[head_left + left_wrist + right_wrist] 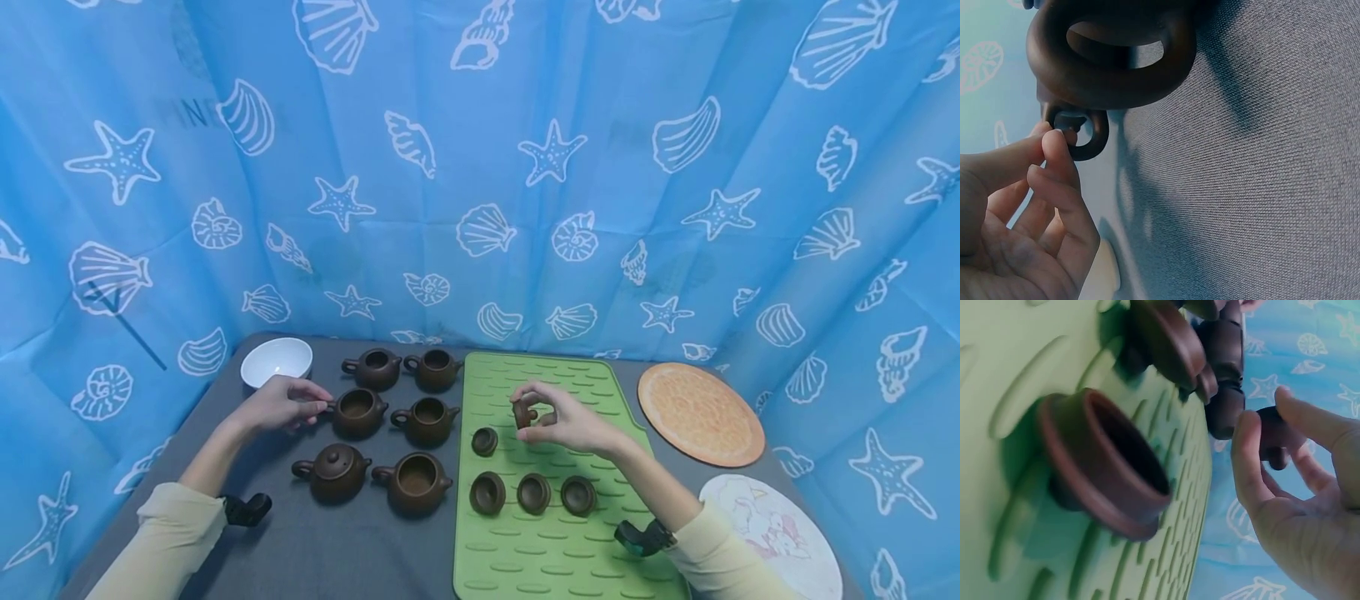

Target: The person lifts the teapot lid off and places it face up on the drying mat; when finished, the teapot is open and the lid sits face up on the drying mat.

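My left hand [281, 406] pinches the handle of a small brown clay teapot [358, 414] in the middle row, at the left; the left wrist view shows thumb and fingertips on its looped handle [1099, 145]. This teapot is lidless and stands on the table. Over the green mat [517, 571], my right hand [570, 423] holds a brown teapot lid [521, 414] between thumb and fingers, tilted on its side with its knob to the right. Below it several more lids [534, 494] lie upside down on the mat. One lidded teapot [337, 473] stands at the front left.
Several other lidless teapots [426, 421] stand in two columns left of the mat. A white bowl [276, 360] sits at the back left. To the right lie an orange-tan round mat [701, 414] and a white round mat [780, 533]. A blue shell-patterned curtain [480, 167] hangs behind.
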The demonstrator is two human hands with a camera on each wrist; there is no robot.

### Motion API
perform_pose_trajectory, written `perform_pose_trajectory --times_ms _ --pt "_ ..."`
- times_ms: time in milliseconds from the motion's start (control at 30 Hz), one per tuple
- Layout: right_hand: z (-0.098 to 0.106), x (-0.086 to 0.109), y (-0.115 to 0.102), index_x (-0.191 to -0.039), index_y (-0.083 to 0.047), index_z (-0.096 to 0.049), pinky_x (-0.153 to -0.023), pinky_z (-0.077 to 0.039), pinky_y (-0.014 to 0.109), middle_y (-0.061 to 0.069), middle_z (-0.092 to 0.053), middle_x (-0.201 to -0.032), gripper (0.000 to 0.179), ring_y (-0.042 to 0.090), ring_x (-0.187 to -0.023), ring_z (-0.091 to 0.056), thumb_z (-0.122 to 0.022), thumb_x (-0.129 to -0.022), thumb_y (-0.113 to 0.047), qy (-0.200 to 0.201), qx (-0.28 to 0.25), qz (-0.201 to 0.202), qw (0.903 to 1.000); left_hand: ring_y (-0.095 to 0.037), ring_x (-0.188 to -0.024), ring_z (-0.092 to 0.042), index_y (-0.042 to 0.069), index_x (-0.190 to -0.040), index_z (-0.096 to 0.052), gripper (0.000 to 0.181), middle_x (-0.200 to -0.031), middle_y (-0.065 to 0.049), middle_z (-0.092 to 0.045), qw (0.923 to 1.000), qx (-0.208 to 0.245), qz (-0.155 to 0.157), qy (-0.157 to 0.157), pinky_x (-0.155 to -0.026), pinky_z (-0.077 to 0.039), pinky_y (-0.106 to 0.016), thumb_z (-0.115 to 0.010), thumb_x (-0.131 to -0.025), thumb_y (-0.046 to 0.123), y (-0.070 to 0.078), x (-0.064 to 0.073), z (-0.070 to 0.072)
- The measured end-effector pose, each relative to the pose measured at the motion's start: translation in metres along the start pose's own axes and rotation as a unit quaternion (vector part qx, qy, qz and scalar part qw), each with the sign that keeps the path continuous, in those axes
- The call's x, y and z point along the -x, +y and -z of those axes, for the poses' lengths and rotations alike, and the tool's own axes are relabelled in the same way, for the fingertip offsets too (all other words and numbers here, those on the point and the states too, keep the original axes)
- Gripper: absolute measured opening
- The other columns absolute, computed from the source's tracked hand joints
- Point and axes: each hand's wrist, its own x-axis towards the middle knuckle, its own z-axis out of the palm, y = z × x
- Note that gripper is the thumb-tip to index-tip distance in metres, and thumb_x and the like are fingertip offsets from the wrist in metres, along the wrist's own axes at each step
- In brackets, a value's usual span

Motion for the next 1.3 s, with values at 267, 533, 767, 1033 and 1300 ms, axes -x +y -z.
perform_pose_trajectory --times_ms 267,533,767,1033,1300 --pt "0.003 0.005 0.014 -0.154 0.014 -0.044 -0.092 -0.068 0.036 0.039 -0.052 -0.145 0.056 0.048 -0.114 -0.075 -0.066 -0.104 0.003 -0.023 0.032 -0.017 0.9991 -0.022 -0.084 -0.069 0.001 -0.127 -0.076 0.026 -0.098 -0.013 -0.077 1.0000 -0.002 -0.007 -0.001 -0.063 -0.056 -0.031 -0.067 -0.108 0.017 -0.002 -0.001 0.001" --pt "0.004 0.004 0.024 -0.149 0.013 -0.054 -0.073 -0.061 0.024 0.039 -0.054 -0.153 0.058 0.040 -0.098 -0.077 -0.073 -0.094 0.011 -0.042 0.064 -0.014 0.9969 -0.022 -0.081 -0.068 0.001 -0.127 -0.076 0.027 -0.095 -0.011 -0.077 1.0000 0.000 -0.005 0.001 -0.061 -0.055 -0.031 -0.067 -0.108 0.018 -0.001 -0.001 0.001" --pt "0.003 0.003 0.025 -0.147 0.010 -0.057 -0.058 -0.050 0.023 0.038 -0.057 -0.149 0.060 0.021 -0.062 -0.064 -0.076 -0.091 0.012 -0.043 0.063 -0.034 0.9965 -0.023 -0.086 -0.070 0.002 -0.126 -0.076 0.025 -0.099 -0.015 -0.077 1.0000 -0.002 0.001 0.003 -0.065 -0.056 -0.032 -0.067 -0.108 0.017 0.000 0.000 -0.001" --pt "0.000 0.000 0.028 -0.143 0.007 -0.059 -0.059 -0.051 0.020 0.035 -0.059 -0.139 0.057 0.015 -0.063 -0.060 -0.079 -0.090 0.008 -0.038 0.106 -0.036 0.9930 -0.025 -0.090 -0.071 0.003 -0.127 -0.076 0.025 -0.103 -0.017 -0.078 1.0000 -0.002 0.002 0.005 -0.069 -0.059 -0.033 -0.066 -0.108 0.017 0.001 0.002 -0.001" --pt "0.000 0.002 0.030 -0.143 0.004 -0.059 -0.054 -0.042 0.020 0.034 -0.057 -0.139 0.058 0.007 -0.055 -0.044 -0.083 -0.089 0.004 -0.039 0.108 -0.034 0.9928 -0.025 -0.091 -0.071 0.004 -0.127 -0.076 0.025 -0.105 -0.015 -0.077 1.0000 -0.002 -0.002 0.007 -0.069 -0.058 -0.032 -0.067 -0.108 0.018 -0.001 0.002 -0.001"
